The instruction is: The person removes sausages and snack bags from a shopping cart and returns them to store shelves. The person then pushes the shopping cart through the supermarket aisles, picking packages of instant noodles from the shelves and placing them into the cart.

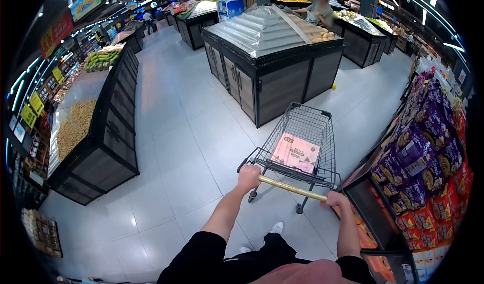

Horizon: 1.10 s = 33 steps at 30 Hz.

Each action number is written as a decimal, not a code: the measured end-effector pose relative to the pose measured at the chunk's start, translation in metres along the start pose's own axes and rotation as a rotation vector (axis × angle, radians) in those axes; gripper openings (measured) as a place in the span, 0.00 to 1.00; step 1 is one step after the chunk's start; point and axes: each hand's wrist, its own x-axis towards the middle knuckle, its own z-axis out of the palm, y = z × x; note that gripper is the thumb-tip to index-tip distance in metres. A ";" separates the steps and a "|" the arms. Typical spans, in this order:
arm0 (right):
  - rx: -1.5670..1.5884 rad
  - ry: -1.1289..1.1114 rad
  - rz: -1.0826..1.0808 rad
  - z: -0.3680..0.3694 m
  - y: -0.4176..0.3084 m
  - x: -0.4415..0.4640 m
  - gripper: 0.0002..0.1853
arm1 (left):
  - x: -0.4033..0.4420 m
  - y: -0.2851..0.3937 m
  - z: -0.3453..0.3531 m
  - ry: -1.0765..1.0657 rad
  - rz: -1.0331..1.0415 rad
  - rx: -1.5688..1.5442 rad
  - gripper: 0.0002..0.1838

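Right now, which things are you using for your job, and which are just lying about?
In use:
- cart and its handle, in left hand and right hand
- pink box inside

Just about:
- green vegetables
- purple packets
- red packets

A wire shopping cart (302, 137) stands upright, a pink box (296, 153) lying flat inside its basket.

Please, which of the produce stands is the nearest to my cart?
The middle stand, with the silvery sloped cover. Its near corner is just beyond the cart; the left stand, with green vegetables, is across the aisle.
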 end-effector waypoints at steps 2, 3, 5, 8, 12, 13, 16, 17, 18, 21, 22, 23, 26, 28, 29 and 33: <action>0.032 -0.027 0.027 -0.023 -0.012 0.000 0.19 | 0.016 -0.003 0.008 -0.077 -0.032 0.012 0.05; 0.059 -0.071 0.062 -0.032 -0.008 0.007 0.20 | 0.026 -0.004 0.012 -0.045 -0.017 0.003 0.05; 0.091 -0.119 0.094 -0.052 0.001 0.019 0.22 | 0.047 -0.003 0.024 -0.018 -0.001 -0.005 0.06; 0.220 -0.106 0.126 -0.080 0.004 0.029 0.24 | 0.076 -0.005 0.040 -0.011 -0.024 0.024 0.06; 0.059 -0.027 0.090 -0.115 0.009 0.045 0.25 | 0.108 -0.003 0.059 0.007 -0.052 0.065 0.05; 0.012 0.033 0.087 -0.120 0.013 0.049 0.25 | 0.114 -0.002 0.064 0.014 -0.068 0.085 0.05; -0.061 0.062 0.103 -0.132 0.017 0.058 0.26 | 0.128 -0.002 0.072 0.003 -0.071 0.094 0.05; -0.062 0.087 0.109 -0.136 0.018 0.059 0.26 | 0.133 -0.002 0.074 0.007 -0.068 0.105 0.05; -0.067 0.112 0.111 -0.140 0.017 0.060 0.26 | 0.136 -0.004 0.076 0.009 -0.075 0.100 0.05; -0.093 0.134 0.130 -0.146 0.007 0.060 0.27 | 0.145 -0.014 0.080 0.002 -0.049 0.113 0.06; -0.076 0.152 0.134 -0.146 0.002 0.058 0.27 | 0.148 -0.018 0.081 0.000 -0.051 0.106 0.06; -0.093 0.158 0.127 -0.147 -0.003 0.056 0.25 | 0.152 -0.023 0.082 -0.003 -0.040 0.113 0.06; -0.054 0.281 0.153 -0.139 -0.019 0.056 0.22 | 0.164 -0.041 0.084 -0.003 -0.007 0.114 0.07; -0.031 0.319 0.192 -0.137 -0.034 0.052 0.20 | 0.173 -0.054 0.085 -0.038 0.017 0.115 0.06; -0.039 0.387 0.176 -0.132 -0.039 0.053 0.19 | 0.179 -0.061 0.086 -0.034 0.032 0.107 0.06; 0.114 0.500 0.050 -0.134 -0.056 0.060 0.20 | 0.207 -0.092 0.096 -0.021 0.091 0.072 0.07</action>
